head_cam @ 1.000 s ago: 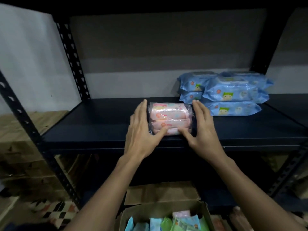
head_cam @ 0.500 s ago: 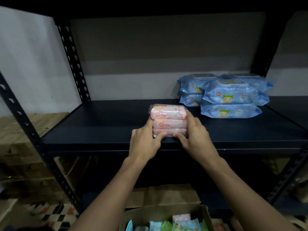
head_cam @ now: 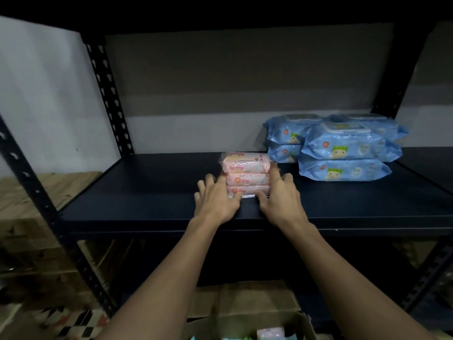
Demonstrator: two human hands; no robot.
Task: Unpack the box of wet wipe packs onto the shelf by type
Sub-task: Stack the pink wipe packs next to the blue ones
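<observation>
Pink wipe bundle (head_cam: pixel 245 174) stands on shelf (head_cam: pixel 147 192), left hand (head_cam: pixel 217 200) and right hand (head_cam: pixel 279 196) flanking it, fingers spread.

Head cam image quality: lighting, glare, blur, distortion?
Head view: dim overall, dark under the shelf; glare on the wrap of the pink packs and on the blue packs; wide-angle bend in the uprights; left hand and right hand slightly soft, fingers blurred; box cropped at the bottom.

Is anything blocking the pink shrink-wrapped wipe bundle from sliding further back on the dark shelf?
Nothing visible does. The pink shrink-wrapped wipe bundle sits between the left hand and right hand, with bare dark shelf behind it. The stacked blue wipe packs lie apart, to its right.
</observation>
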